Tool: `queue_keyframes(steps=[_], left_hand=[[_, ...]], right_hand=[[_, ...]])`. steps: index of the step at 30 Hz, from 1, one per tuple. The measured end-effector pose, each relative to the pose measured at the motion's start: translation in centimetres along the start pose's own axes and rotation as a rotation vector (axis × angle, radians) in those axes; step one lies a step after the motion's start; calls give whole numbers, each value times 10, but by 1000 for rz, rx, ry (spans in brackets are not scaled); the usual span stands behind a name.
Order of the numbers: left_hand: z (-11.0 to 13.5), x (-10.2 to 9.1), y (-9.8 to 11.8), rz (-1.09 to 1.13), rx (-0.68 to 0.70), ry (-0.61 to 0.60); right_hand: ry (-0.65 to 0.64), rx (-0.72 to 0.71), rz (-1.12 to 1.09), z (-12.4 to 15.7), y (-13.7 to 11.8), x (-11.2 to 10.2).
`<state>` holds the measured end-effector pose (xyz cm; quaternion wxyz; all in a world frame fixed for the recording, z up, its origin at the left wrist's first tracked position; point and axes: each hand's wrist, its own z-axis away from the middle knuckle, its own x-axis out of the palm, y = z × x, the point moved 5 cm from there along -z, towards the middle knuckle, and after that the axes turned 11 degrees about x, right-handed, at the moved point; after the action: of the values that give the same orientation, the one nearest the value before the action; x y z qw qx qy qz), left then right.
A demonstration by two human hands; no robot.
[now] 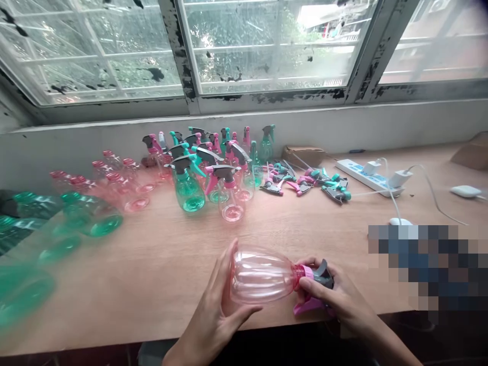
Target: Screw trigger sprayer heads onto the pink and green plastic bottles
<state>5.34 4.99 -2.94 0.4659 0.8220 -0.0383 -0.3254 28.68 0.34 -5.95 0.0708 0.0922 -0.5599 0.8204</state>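
A clear pink spray bottle (263, 274) lies sideways above the table's front edge, its base to the left and its neck to the right. My left hand (219, 300) cups the base, with the fingers along the end and the thumb stretched out below. At the neck, my right hand (331, 290) is closed round the pink collar and the grey-and-pink spray head (322, 274). The collar sits on the bottle's neck. Part of the spray head is hidden behind my right fingers.
Several bottles with spray heads (188, 183) stand near the wall. Loose spray heads (305, 180) lie right of them. Pink bottles (125, 190) and green bottles (95, 218) without heads are at left. A power strip (368, 178) with cables lies at right, near a blurred-out patch.
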Motion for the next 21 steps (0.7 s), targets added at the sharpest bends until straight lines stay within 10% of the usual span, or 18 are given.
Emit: queue_keyframes(steps=[21], left_hand=[[-1,5,-3,-142,23,19]], right_hand=[[-1,-122,58,2,-14,5]])
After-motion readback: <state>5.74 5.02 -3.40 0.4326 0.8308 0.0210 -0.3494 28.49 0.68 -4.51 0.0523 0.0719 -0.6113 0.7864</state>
